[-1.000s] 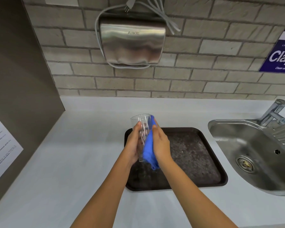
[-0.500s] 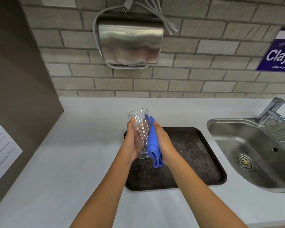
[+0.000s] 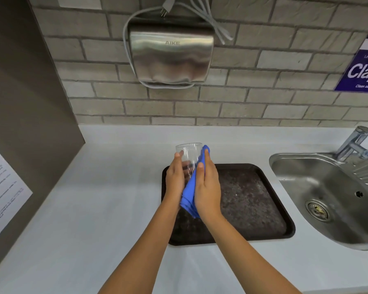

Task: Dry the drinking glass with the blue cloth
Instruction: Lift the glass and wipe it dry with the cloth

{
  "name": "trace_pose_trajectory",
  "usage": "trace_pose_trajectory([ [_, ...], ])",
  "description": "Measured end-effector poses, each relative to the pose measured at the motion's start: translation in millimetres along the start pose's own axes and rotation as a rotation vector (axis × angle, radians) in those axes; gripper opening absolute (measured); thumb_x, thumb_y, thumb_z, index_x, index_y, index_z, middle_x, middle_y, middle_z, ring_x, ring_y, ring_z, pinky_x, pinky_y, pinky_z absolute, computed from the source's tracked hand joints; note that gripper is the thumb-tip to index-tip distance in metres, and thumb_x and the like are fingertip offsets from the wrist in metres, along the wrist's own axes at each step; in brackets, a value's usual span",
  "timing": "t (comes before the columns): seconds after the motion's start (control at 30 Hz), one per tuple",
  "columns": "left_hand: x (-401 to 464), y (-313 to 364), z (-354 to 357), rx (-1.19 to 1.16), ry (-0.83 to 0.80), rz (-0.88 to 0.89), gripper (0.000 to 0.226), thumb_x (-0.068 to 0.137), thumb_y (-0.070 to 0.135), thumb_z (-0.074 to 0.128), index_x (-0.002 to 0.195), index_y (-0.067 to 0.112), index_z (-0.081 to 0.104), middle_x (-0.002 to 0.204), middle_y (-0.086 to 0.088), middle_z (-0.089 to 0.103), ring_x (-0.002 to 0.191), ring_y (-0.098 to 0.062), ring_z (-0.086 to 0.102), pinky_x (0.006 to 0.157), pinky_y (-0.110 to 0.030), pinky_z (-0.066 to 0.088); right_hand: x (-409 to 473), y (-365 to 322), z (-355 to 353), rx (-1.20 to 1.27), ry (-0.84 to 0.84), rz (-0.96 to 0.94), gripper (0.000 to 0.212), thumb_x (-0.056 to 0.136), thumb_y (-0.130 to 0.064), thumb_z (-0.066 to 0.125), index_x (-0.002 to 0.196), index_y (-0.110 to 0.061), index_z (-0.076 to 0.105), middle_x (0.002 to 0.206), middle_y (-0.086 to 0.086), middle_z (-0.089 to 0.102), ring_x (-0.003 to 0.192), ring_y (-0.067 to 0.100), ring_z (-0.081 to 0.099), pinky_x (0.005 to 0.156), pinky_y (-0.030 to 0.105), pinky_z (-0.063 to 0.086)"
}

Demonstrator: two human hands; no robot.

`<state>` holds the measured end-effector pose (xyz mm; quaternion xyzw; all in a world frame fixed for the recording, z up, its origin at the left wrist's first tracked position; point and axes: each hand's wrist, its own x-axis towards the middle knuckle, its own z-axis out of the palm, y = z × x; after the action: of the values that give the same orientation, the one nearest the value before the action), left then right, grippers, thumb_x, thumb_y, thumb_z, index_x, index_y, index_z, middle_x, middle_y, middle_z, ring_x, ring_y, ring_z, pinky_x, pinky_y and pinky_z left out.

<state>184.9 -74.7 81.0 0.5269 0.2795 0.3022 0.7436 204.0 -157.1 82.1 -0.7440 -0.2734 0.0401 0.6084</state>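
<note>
Above the dark tray [image 3: 263, 209], the left hand [image 3: 175, 177] wraps the upright drinking glass [image 3: 188, 154], the right hand [image 3: 207, 185] pressing the blue cloth [image 3: 189, 194] flat against its right wall.

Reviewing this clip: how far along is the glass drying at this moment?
Done: the drinking glass is lifted off the counter, held in the left hand above the dark tray. In hand: the right hand presses the blue cloth against the glass's outer side. Left: the cloth is not inside the glass, so the interior looks unwiped, and the glass is yet to be set down. Remaining wetness cannot be judged.
</note>
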Motion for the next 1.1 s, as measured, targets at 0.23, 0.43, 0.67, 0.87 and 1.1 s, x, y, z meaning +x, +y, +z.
trace_pose_trajectory([
  [0.23, -0.3, 1.8, -7.9, -0.047, -0.125, 0.037, 0.048, 0.094, 0.037, 0.065, 0.132, 0.008, 0.06, 0.119, -0.015, 0.073, 0.101, -0.02, 0.074, 0.078, -0.025, 0.059, 8.2, -8.5, 1.8, -0.049, -0.056, -0.087, 0.044, 0.1, -0.051, 0.025, 0.144, -0.053, 0.022, 0.156, -0.013, 0.029, 0.128, -0.006, 0.038, 0.099, 0.016, 0.037],
  [0.43, 0.9, 5.8, -9.1, -0.069, -0.093, -0.048, 0.036, 0.087, 0.052, 0.067, 0.108, 0.024, 0.072, 0.088, 0.001, 0.08, 0.083, -0.017, 0.078, 0.066, -0.028, 0.061, 35.1, -16.7, -9.8, 0.379, -0.189, 0.406, 0.045, 0.099, -0.051, 0.038, 0.132, -0.025, 0.056, 0.104, -0.006, 0.073, 0.088, 0.005, 0.069, 0.072, 0.018, 0.054],
  [0.67, 7.8, 13.3, -13.5, -0.037, -0.135, -0.029, 0.033, 0.098, 0.047, 0.053, 0.088, 0.028, 0.077, 0.093, -0.001, 0.08, 0.091, -0.016, 0.075, 0.075, -0.025, 0.058, 13.3, -21.2, 6.7, -0.153, -0.151, -0.106, 0.041, 0.102, -0.044, 0.03, 0.143, -0.053, 0.027, 0.158, -0.021, 0.016, 0.124, -0.031, 0.014, 0.084, -0.002, 0.029],
  [0.87, -1.3, 21.2, -9.3, -0.15, -0.163, -0.153, 0.053, 0.09, 0.056, 0.057, 0.122, 0.014, 0.068, 0.116, -0.016, 0.074, 0.106, -0.031, 0.072, 0.092, -0.044, 0.058, 54.1, -27.0, -11.3, 0.318, -0.243, 0.372, 0.046, 0.1, -0.049, 0.035, 0.132, -0.021, 0.055, 0.119, 0.001, 0.066, 0.104, 0.017, 0.063, 0.094, 0.035, 0.05],
  [1.1, 5.8, 16.0, -4.5, -0.177, -0.158, -0.174, 0.051, 0.091, 0.059, 0.054, 0.116, 0.018, 0.07, 0.11, -0.011, 0.077, 0.1, -0.025, 0.075, 0.084, -0.039, 0.06, 43.4, -24.1, -8.6, 0.292, -0.176, 0.36, 0.047, 0.1, -0.049, 0.036, 0.131, -0.02, 0.056, 0.128, 0.003, 0.062, 0.114, 0.019, 0.06, 0.097, 0.034, 0.047],
])
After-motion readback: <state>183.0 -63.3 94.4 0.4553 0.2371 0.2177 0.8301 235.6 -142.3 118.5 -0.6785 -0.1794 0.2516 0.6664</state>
